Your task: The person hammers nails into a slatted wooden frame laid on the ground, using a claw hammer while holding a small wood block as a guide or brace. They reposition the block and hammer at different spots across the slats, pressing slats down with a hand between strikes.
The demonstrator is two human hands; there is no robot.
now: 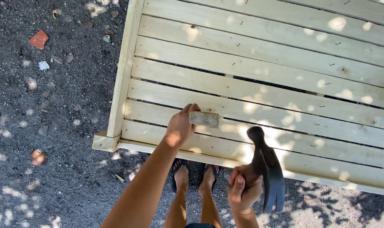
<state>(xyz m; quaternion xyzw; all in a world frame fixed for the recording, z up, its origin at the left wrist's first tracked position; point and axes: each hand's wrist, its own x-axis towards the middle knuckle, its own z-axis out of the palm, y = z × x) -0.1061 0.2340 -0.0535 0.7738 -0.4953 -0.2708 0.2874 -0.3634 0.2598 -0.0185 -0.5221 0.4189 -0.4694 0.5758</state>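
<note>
Most of the upper right of the frame is filled by a pale slatted wooden panel (259, 71), its boards running from left to lower right with dark gaps between them and small staples scattered along them. Its left frame rail drops to a corner at centre left; its near edge crosses the lower middle, just past two feet in sandals (196, 177). Left and below lies dark gravelly ground (52, 126) with dry leaves and an orange shard (39, 39) at upper left, well apart from the panel.

The claw hammer (266, 169) stands nearly upright at lower right, head uppermost and claw downward, over the near edge. The right hand (242, 190) is wrapped around it close below the head. The left hand (181, 126) pinches a small grey block (204, 119), its long axis along the boards, resting on a slat near centre.
</note>
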